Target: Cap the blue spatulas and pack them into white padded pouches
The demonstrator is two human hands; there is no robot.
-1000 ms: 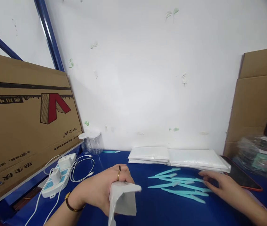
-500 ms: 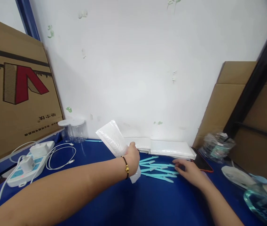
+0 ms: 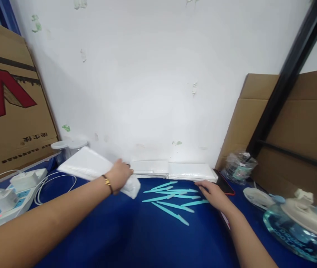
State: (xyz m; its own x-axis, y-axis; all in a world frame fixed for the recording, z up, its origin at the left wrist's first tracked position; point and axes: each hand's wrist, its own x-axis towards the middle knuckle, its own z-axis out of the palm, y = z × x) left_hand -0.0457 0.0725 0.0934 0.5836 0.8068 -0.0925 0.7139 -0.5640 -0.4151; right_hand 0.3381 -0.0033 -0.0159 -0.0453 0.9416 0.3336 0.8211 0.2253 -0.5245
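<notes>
My left hand (image 3: 120, 176) is closed around a white plastic packet (image 3: 86, 163), held tilted above the table left of centre. Its crumpled end pokes out below my fingers. Several slim turquoise eyebrow razors (image 3: 172, 194) lie loosely fanned across the blue table (image 3: 136, 234). Beside their right end is my right hand (image 3: 210, 191), palm down, with thumb and fingers a little apart and nothing seen in it. Whether its fingertips touch a razor is unclear.
Flat white packets (image 3: 192, 171) are stacked along the wall. At the left are a power strip (image 3: 16, 201) with cables and lidded clear jars (image 3: 77, 145). A phone (image 3: 225, 182), a plastic-wrapped cup (image 3: 240, 167) and a teal container (image 3: 295, 230) sit at the right. Cardboard (image 3: 10, 123) stands at the left side.
My left hand has swung left with the white packet, which now lies more level. The razors are spread out more. My right hand stays beside them; the view has turned slightly right.
</notes>
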